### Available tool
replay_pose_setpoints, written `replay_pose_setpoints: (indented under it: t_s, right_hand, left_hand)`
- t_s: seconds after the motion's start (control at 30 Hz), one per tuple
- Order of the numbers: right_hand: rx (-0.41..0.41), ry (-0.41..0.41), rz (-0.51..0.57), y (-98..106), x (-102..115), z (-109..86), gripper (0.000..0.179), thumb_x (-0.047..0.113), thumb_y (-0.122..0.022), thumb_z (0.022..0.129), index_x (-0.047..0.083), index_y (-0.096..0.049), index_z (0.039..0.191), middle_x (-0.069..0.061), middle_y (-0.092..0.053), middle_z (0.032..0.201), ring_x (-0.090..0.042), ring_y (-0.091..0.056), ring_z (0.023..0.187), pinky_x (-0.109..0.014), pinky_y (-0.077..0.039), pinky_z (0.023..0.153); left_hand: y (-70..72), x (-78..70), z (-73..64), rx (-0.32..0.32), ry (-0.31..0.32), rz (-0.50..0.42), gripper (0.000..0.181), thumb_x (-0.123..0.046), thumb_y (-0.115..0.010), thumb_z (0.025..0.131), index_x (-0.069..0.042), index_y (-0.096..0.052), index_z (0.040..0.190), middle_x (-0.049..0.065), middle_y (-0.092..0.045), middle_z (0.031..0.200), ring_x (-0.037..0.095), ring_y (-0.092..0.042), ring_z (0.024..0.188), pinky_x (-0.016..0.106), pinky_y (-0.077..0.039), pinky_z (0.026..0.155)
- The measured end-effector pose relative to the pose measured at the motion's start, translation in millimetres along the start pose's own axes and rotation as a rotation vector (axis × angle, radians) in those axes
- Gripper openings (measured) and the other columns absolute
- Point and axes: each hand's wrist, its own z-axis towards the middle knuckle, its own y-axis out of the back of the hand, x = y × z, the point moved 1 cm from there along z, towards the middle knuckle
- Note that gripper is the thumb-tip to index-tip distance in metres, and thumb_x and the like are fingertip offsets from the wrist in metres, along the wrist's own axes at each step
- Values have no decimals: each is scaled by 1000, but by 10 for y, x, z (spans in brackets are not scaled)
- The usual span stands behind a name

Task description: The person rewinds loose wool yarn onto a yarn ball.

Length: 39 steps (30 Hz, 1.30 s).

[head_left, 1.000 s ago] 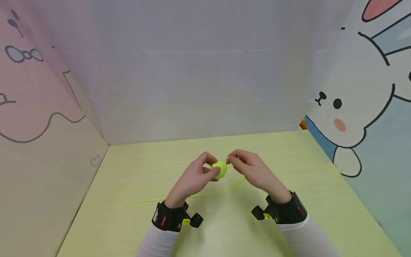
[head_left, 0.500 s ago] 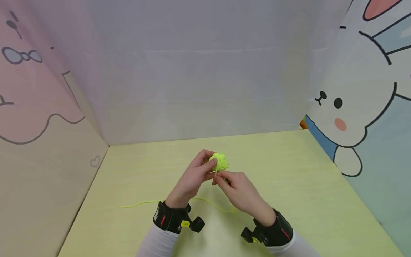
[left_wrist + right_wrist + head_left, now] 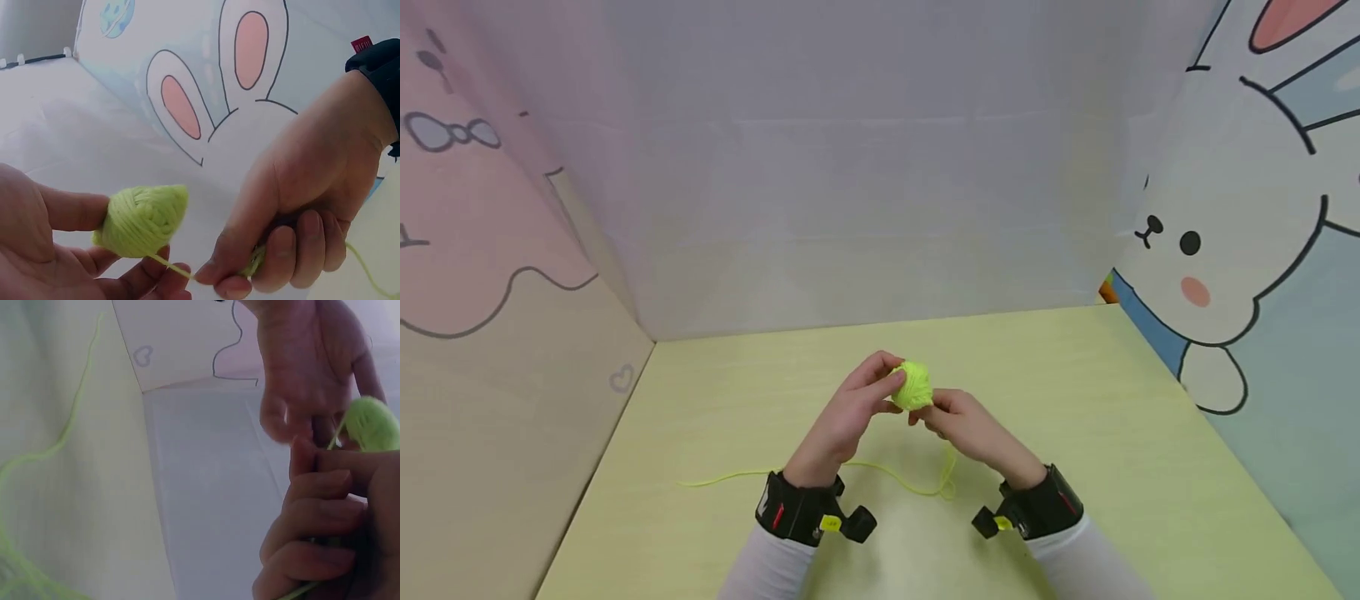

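Observation:
A small neon yellow-green ball of yarn [image 3: 913,386] is held up over the table between the thumb and fingers of my left hand [image 3: 848,408]. From its underside a short taut strand [image 3: 172,266] runs to my right hand [image 3: 967,429], which pinches it between thumb and index finger just below the ball. The other right fingers curl in, with more yarn [image 3: 256,259] showing inside them in the left wrist view. A loose tail [image 3: 891,475] trails from the right hand onto the table and stretches left beneath the left wrist.
The pale yellow table [image 3: 737,392] is bounded by a white back curtain [image 3: 865,167] and printed side panels, one with a rabbit [image 3: 1225,208]. Each wrist wears a black strap with a small camera, the left one [image 3: 797,508] near the yarn tail.
My right hand has swung from the ball's right side down toward me and then slightly back up beside it, carrying the strand. The left hand has turned the ball a little.

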Motion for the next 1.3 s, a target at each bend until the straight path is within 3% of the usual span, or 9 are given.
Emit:
replay_pose_setpoints:
  t_s: [0.13, 0.3, 0.4, 0.5, 0.7, 0.83, 1.07, 1.17, 1.3]
  right_hand:
    - [-9, -36, 42, 217, -41, 61, 30, 27, -45, 107, 7, -65, 96, 0, -39, 65, -15, -34, 55, -26, -31, 53]
    - [-40, -21, 55, 416, 77, 82, 33, 31, -45, 108, 7, -63, 93, -2, -38, 64, -16, -33, 54, -28, -31, 54]
    - [-54, -7, 46, 464, 188, 61, 32, 30, -45, 108, 6, -64, 96, -2, -38, 64, -16, -34, 53, -28, -32, 53]
    - [-76, 16, 16, 460, 296, 18, 29, 28, -46, 107, 7, -65, 100, -3, -40, 64, -17, -36, 53, -28, -32, 52]
    - [-128, 128, -75, 282, 478, -128, 24, 27, -48, 107, 14, -68, 104, -3, -45, 65, -17, -36, 50, -27, -31, 49]
    - [-101, 165, -130, 73, 519, -196, 22, 26, -48, 107, 21, -68, 101, 1, -50, 67, -14, -38, 49, -24, -32, 48]
    - [-47, 106, -119, -169, 340, -152, 23, 19, -48, 106, 23, -67, 93, 5, -49, 64, -10, -39, 49, -23, -33, 50]
    - [-31, 82, -90, -182, 227, -106, 24, 19, -47, 106, 20, -67, 94, 5, -46, 63, -10, -38, 50, -23, -32, 51]
    - [7, 43, -15, -124, 98, -50, 27, 24, -45, 108, 11, -67, 98, 3, -42, 62, -12, -35, 51, -23, -30, 51]
  left_hand:
    - [51, 5, -7, 47, 20, 143, 21, -26, -53, 104, -10, -57, 117, 9, -60, 103, 25, -56, 90, 37, -41, 74]
    - [94, 30, -16, 104, 20, 323, 18, -30, -58, 102, -19, -60, 116, 4, -60, 103, 20, -58, 88, 39, -44, 72]
    - [83, 53, -8, 94, 10, 412, 19, -33, -61, 100, -23, -60, 115, -1, -61, 104, 17, -60, 88, 41, -50, 74]
    - [63, 77, 19, 41, -1, 425, 21, -33, -62, 99, -21, -59, 117, 0, -61, 105, 19, -62, 87, 42, -56, 73]
    - [34, 86, 60, -113, -30, 314, 22, -29, -62, 100, -14, -57, 114, 7, -60, 106, 21, -62, 86, 37, -60, 75]
    - [28, 79, 72, -184, -55, 168, 22, -24, -60, 101, -7, -54, 113, 12, -61, 109, 23, -64, 91, 38, -59, 82]
    - [11, 29, 86, -143, -56, -130, 15, -13, -55, 103, -1, -48, 110, 15, -56, 110, 30, -63, 101, 44, -55, 90]
    - [14, 10, 73, -131, -43, -157, 12, -13, -54, 104, -3, -48, 107, 12, -57, 107, 30, -62, 99, 43, -55, 89]
    - [22, -20, 52, -103, -23, -112, 15, -17, -54, 104, -3, -51, 108, 9, -58, 107, 28, -58, 100, 42, -54, 86]
